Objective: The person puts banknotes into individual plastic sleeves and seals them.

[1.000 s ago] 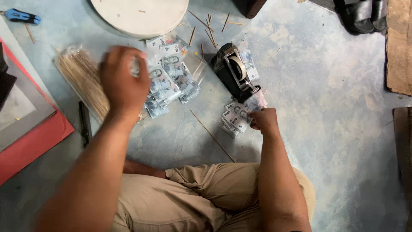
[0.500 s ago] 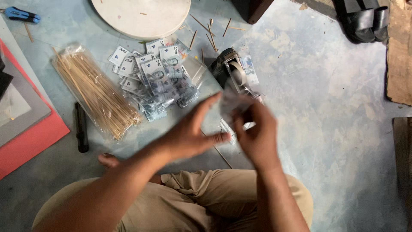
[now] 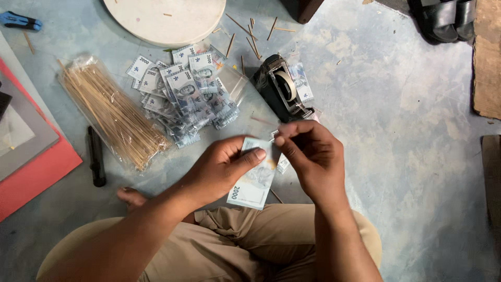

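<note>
We sit cross-legged on a mottled blue-grey floor (image 3: 396, 130) that fills the frame, and everything lies within arm's reach around our knees; at the top centre rests a round off-white board (image 3: 167, 18), at the left edge a red sheet (image 3: 36, 183) under a grey card (image 3: 23, 138), at the upper right a dark sandal (image 3: 443, 18).

Left of centre lies a clear bag of wooden skewers (image 3: 112, 112), laid slantwise with its near end towards us, so a stick can be drawn out; a black pen-like tool (image 3: 95, 156) lies just beside its lower end; loose sticks are scattered near the board.

Right of the bag spreads a heap of small banknotes (image 3: 182, 96), fanned face up; just right of the heap stands a black tape dispenser (image 3: 282, 89), its roll turned towards our hands.

At centre, above our lap, our left hand (image 3: 219, 169) pinches one pale banknote (image 3: 254, 180) between thumb and fingers, holding it flat and slanted so its upper edge is offered to the other hand; our right hand (image 3: 313, 156) is closed narrow, thumb and forefinger nipping something small at that upper edge; we cannot tell whether it is a bit of tape.

A small blue tool (image 3: 18, 21) lies at the upper left corner.
</note>
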